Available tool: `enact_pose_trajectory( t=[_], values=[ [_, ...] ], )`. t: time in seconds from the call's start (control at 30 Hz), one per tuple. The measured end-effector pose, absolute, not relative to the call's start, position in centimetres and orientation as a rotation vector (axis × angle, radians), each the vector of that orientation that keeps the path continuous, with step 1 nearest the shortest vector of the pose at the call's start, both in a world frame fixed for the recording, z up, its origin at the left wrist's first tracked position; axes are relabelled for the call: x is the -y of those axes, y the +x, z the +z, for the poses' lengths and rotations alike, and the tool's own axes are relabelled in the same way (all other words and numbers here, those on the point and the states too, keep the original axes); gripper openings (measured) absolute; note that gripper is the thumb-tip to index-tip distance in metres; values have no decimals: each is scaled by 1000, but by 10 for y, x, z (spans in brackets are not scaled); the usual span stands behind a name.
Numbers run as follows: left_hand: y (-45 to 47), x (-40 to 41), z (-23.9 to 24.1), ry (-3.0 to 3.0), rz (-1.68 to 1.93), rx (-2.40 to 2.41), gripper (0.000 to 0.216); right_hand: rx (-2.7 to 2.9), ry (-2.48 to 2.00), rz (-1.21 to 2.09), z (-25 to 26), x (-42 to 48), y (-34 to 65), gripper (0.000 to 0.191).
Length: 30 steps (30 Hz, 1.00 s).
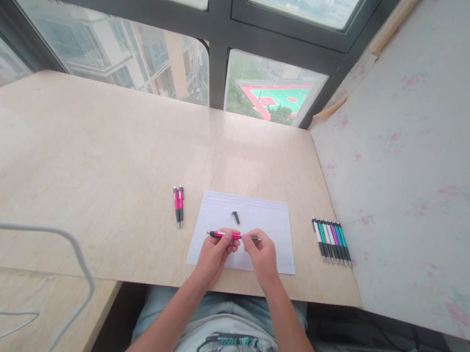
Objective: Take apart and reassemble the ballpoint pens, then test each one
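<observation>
One pink pen (236, 236) lies level between the left hand (214, 254) and the right hand (262, 255), just above a sheet of paper (275, 227). The left hand is clamped on its barrel, thumb on top, with the darker end sticking out to the left. The right hand has its thumb and fingers pinched together at the other end, where a dark length shows past the fingertips; whether that length is joined to the barrel cannot be told. A small black piece (236, 217) rests on the paper, just beyond the hands, and lines of writing (244, 201) run along the sheet's far edge. To the left of the paper, two more pink pens (178, 206) lie side by side on the bench (110, 171), their dark grips toward the person. To the right, near the flowered wall (427, 166), a slanted row of pens (332, 242) in white, green, purple and blue lies close together. A pale cable (84, 271) loops at the near left, and windows (146, 57) stand behind the bench.
</observation>
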<state>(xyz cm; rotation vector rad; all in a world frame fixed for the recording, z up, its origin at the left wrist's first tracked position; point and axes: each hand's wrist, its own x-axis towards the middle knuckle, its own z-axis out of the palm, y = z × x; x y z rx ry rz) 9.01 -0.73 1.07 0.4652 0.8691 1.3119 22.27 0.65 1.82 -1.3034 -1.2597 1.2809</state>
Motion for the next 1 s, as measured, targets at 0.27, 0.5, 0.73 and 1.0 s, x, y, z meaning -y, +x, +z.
enact_pose_trajectory(
  t=[0.27,0.5,0.73,1.0],
  values=[
    [86,4,7,444,1340,-864,25,1368,-1315,1328,24,-11,238,28],
    [87,4,9,451,1335,-852,25,1510,-1427,1213,35,-14,245,29],
    [87,3,7,422,1334,-855,24,1541,-1460,1103,34,-13,246,20],
    [88,3,5,445,1295,-894,26,1664,-1528,1093,36,-15,246,37]
  ],
)
